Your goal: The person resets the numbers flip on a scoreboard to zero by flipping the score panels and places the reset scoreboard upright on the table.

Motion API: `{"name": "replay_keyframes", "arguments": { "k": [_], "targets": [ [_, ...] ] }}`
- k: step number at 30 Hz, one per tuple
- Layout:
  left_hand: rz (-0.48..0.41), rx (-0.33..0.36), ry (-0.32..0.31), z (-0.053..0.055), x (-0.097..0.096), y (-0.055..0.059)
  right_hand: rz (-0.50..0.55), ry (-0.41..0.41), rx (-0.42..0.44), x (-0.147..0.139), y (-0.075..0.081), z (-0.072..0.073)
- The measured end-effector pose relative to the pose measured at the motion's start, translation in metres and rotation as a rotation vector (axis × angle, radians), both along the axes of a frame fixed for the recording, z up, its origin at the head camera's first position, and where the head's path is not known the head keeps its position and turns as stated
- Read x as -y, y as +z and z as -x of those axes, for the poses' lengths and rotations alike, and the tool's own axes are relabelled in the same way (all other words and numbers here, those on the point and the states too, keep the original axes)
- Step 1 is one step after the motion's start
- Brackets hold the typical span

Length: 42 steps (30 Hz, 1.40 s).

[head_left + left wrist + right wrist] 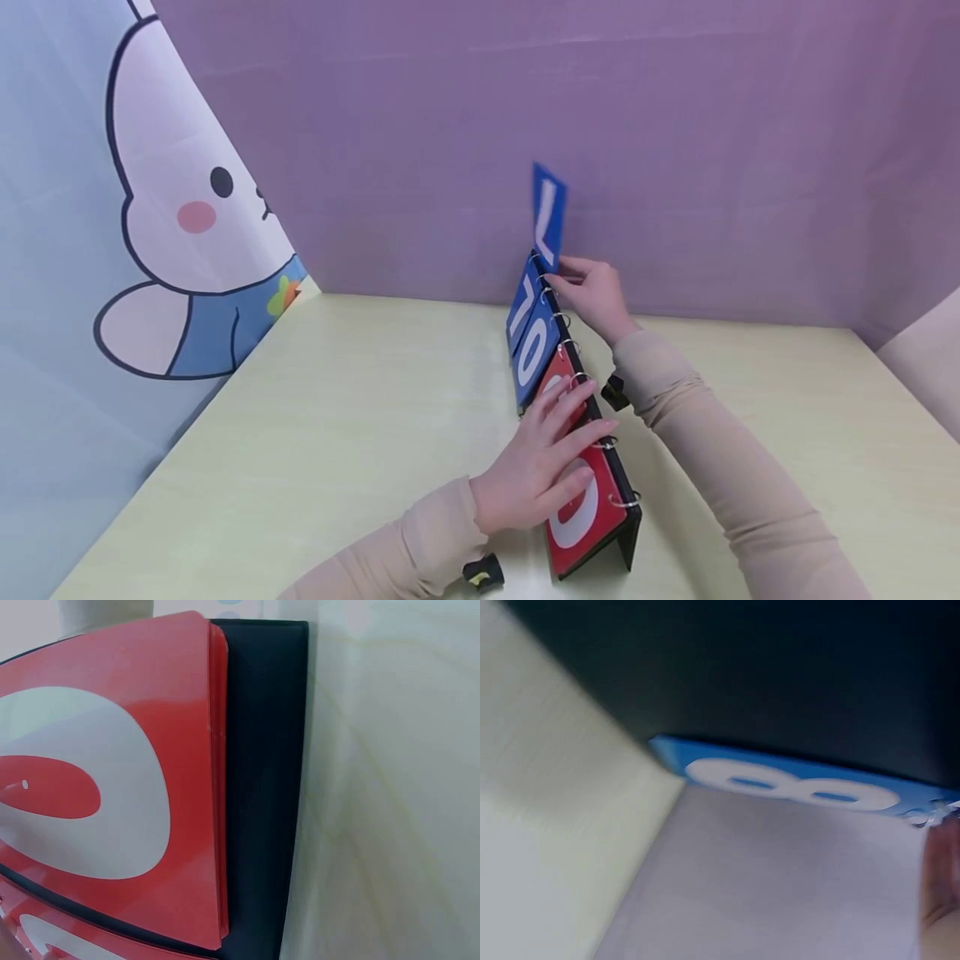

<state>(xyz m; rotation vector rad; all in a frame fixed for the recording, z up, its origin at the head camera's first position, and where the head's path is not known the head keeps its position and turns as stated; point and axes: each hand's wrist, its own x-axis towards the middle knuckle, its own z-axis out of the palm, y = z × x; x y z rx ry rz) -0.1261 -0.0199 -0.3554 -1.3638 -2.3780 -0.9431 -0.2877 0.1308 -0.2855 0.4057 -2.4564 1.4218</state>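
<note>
A black tabletop flip scoreboard stands like a tent, its number cards hung on metal rings. Red cards fill the near half, with a white 0 on the nearest. Blue cards at the far half show 7 and 0. My left hand rests with spread fingers over the red cards, fingertips at the top edge. At the far end, my right hand pinches the ring end of a raised blue card. A blue card with an 8 shows behind the stand in the right wrist view.
The scoreboard stands on a pale wood-look table. A purple cloth hangs behind the table's far edge. On the left is a light blue cloth with a white cartoon animal. Small black wrist devices sit under both sleeves.
</note>
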Motion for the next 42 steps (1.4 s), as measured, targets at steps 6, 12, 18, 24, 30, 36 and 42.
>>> {"name": "replay_keyframes", "arguments": {
  "k": [6,12,18,24,30,36,42],
  "targets": [
    [0.000,-0.023,-0.005,0.001,0.000,0.001,-0.151,0.010,-0.213,0.001,-0.002,0.004],
    [-0.007,0.048,-0.014,0.000,0.000,0.001,-0.308,0.013,-0.337,0.004,0.003,0.008],
    [-0.003,0.066,-0.015,0.000,-0.002,0.000,-0.419,0.045,-0.298,0.005,0.009,0.010],
    [0.004,0.030,-0.015,0.000,-0.001,-0.001,-0.574,0.120,-0.296,0.006,0.014,0.011],
    [0.009,-0.030,-0.004,0.001,-0.002,0.000,-0.706,0.234,-0.323,0.006,0.021,0.014],
    [0.001,0.023,-0.003,0.001,-0.003,-0.001,-0.780,0.293,-0.262,0.006,0.027,0.017],
    [0.004,0.041,0.001,0.002,-0.004,0.000,-0.826,0.339,-0.193,0.005,0.030,0.018]
  ]
}}
